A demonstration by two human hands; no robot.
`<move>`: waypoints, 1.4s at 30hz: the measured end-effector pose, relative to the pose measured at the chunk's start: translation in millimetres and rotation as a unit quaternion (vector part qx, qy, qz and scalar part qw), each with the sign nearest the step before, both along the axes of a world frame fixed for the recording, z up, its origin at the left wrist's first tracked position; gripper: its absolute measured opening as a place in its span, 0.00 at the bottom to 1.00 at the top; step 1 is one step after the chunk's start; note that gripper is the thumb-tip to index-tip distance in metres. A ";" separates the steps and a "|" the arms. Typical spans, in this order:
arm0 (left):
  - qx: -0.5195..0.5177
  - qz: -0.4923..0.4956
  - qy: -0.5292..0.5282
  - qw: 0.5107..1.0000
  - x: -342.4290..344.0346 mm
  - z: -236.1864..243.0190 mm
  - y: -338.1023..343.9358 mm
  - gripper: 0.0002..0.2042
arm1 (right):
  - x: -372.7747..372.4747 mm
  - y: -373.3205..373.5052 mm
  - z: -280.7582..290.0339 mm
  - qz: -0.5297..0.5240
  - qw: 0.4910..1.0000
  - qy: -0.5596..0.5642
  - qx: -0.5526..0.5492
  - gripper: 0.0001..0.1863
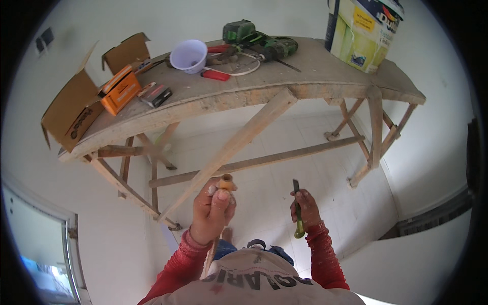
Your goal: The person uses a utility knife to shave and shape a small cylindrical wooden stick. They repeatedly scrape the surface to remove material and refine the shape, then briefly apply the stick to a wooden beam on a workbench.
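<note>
My left hand (211, 212) is closed around a short orange-tan tube (226, 181) with a round open end facing up. A tan length (212, 256) shows below that wrist; whether it belongs to the tube I cannot tell. In my right hand (307, 207) is a chisel (299, 227) with a translucent green handle, its flat dark blade pointing up past the fingers. The two hands are apart, in front of my body, and the chisel does not touch the tube.
Beyond my hands stands a wooden trestle table (203, 104) with slanting legs. On it are a green cordless drill (277, 48), a lilac bowl (188, 56), a red-handled tool (215, 75), an orange box (121, 91), an open cardboard box (76, 112) and a paint bucket (363, 35).
</note>
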State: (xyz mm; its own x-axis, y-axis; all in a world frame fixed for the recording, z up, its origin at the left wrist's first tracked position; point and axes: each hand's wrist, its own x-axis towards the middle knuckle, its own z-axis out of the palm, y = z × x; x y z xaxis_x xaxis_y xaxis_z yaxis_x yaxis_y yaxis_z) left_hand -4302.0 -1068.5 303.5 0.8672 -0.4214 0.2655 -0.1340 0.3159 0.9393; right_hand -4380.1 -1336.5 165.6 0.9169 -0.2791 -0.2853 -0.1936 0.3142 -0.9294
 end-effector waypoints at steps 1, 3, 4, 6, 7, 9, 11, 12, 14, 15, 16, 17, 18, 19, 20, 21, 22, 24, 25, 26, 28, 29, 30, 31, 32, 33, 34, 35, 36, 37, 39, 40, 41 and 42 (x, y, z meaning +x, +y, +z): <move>0.012 0.032 -0.010 0.999 -1.4 -1.9 3.6 0.15 | 4.5 0.5 15.9 0.006 0.999 -0.022 0.026 0.19; 0.044 0.089 -0.018 0.995 -5.5 -6.6 13.0 0.16 | 16.6 11.2 44.9 0.038 0.988 -0.046 0.142 0.20; 0.064 0.134 -0.016 0.989 -7.9 -5.5 12.0 0.18 | 20.5 17.7 50.5 0.062 0.977 -0.057 0.195 0.18; 0.080 0.157 -0.011 0.984 -14.1 -13.3 22.5 0.19 | 24.0 39.5 52.3 0.141 0.956 -0.079 0.243 0.16; 0.083 0.169 -0.012 0.982 -15.5 -17.6 28.7 0.20 | 21.1 56.3 53.1 0.136 0.960 -0.073 0.235 0.16; 0.089 0.189 -0.015 0.978 -20.1 -25.8 35.8 0.21 | 16.4 85.5 52.7 0.128 0.966 -0.064 0.216 0.17; 0.103 0.197 -0.005 0.975 -27.6 -34.5 45.1 0.21 | 1.4 97.9 43.2 0.149 0.957 -0.034 0.247 0.18; 0.115 0.203 0.004 0.972 -32.0 -42.4 52.9 0.21 | -7.0 103.7 39.9 0.160 0.952 -0.021 0.261 0.18; 0.124 0.218 0.000 0.968 -31.3 -53.9 64.0 0.21 | -30.1 114.9 15.9 0.212 0.950 -0.022 0.229 0.19; 0.121 0.232 -0.010 0.965 -30.6 -51.9 64.5 0.21 | -35.1 114.4 8.5 0.240 0.949 -0.031 0.204 0.19; 0.116 0.250 -0.020 0.961 -31.8 -49.5 66.5 0.21 | -33.4 110.4 10.5 0.257 0.951 -0.029 0.170 0.20; 0.112 0.267 -0.030 0.957 -31.4 -46.7 69.3 0.22 | -29.9 104.0 13.7 0.272 0.952 -0.028 0.136 0.21; 0.098 0.271 -0.060 0.956 -27.2 -48.7 75.0 0.23 | -20.5 96.8 18.4 0.288 0.952 -0.027 0.102 0.22; 0.107 0.276 -0.067 0.953 -24.0 -46.7 80.8 0.24 | -5.6 89.8 41.5 0.283 0.955 -0.060 0.072 0.22; 0.117 0.281 -0.074 0.950 -20.2 -43.8 86.9 0.25 | 14.2 79.5 68.9 0.278 0.955 -0.094 0.043 0.21; 0.129 0.283 -0.078 0.947 -18.6 -43.3 91.6 0.26 | 36.1 69.6 95.1 0.264 0.952 -0.156 0.006 0.21; 0.117 0.277 -0.062 0.952 -16.1 -43.8 96.7 0.25 | 62.2 54.4 108.0 0.229 0.944 -0.213 -0.110 0.20; 0.095 0.275 -0.027 0.956 -11.3 -47.0 111.3 0.24 | 102.8 49.7 192.7 0.138 0.906 -0.282 -0.285 0.17; 0.083 0.282 -0.028 0.955 -7.8 -45.8 116.2 0.23 | 129.6 45.3 226.2 0.127 0.891 -0.307 -0.309 0.18; 0.075 0.295 -0.025 0.952 -7.6 -46.3 123.0 0.23 | 155.3 51.8 259.4 0.069 0.863 -0.299 -0.401 0.18; 0.065 0.306 -0.018 0.950 -5.6 -53.9 138.1 0.23 | 228.7 50.0 304.5 0.020 0.809 -0.359 -0.465 0.17; 0.068 0.306 -0.015 0.950 -3.4 -62.0 152.6 0.24 | 262.2 50.0 324.1 0.007 0.787 -0.381 -0.486 0.17; 0.070 0.308 -0.013 0.949 -1.8 -67.6 163.6 0.24 | 298.4 51.5 341.3 0.008 0.766 -0.358 -0.534 0.16; 0.062 0.327 -0.009 0.943 -3.3 -64.2 169.7 0.22 | 333.2 53.2 353.2 0.007 0.742 -0.334 -0.581 0.15; 0.053 0.344 -0.007 0.937 -6.2 -55.5 173.5 0.20 | 368.0 53.5 360.3 0.022 0.714 -0.308 -0.628 0.15; 0.044 0.361 -0.005 0.932 -7.5 -49.2 179.1 0.19 | 401.9 53.4 364.9 0.034 0.682 -0.281 -0.674 0.14; 0.032 0.376 -0.009 0.926 -8.7 -47.5 188.4 0.18 | 428.5 53.1 365.1 0.044 0.649 -0.254 -0.716 0.14; 0.019 0.393 -0.010 0.919 -10.5 -49.0 198.7 0.18 | 450.5 54.6 362.1 0.082 0.629 -0.236 -0.736 0.13; 0.005 0.407 -0.011 0.914 -9.4 -51.9 207.6 0.17 | 468.8 54.1 362.0 0.117 0.606 -0.215 -0.757 0.13; 0.001 0.419 -0.016 0.908 -7.1 -55.7 217.2 0.17 | 484.8 62.5 362.8 0.155 0.580 -0.193 -0.776 0.13; -0.001 0.445 -0.023 0.895 -4.4 -64.0 238.9 0.16 | 507.5 77.7 353.9 0.179 0.553 -0.185 -0.793 0.12; -0.001 0.446 -0.021 0.895 -6.3 -67.8 249.2 0.14 | 515.2 79.0 345.4 0.190 0.543 -0.176 -0.799 0.12; -0.001 0.459 -0.026 0.888 -5.3 -69.5 255.8 0.14 | 523.9 80.6 341.5 0.220 0.528 -0.159 -0.805 0.12; -0.003 0.467 -0.030 0.884 -4.1 -71.5 260.4 0.13 | 529.8 75.0 340.4 0.247 0.511 -0.137 -0.811 0.11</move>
State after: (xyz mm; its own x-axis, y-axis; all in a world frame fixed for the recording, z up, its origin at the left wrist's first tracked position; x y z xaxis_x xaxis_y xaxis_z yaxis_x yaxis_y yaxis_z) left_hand -4306.1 -808.1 232.0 0.8206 0.4720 0.3222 -0.3882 0.0466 0.9204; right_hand -3850.3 -1261.5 505.9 0.9331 0.3416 0.1125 0.3317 -0.9383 0.0977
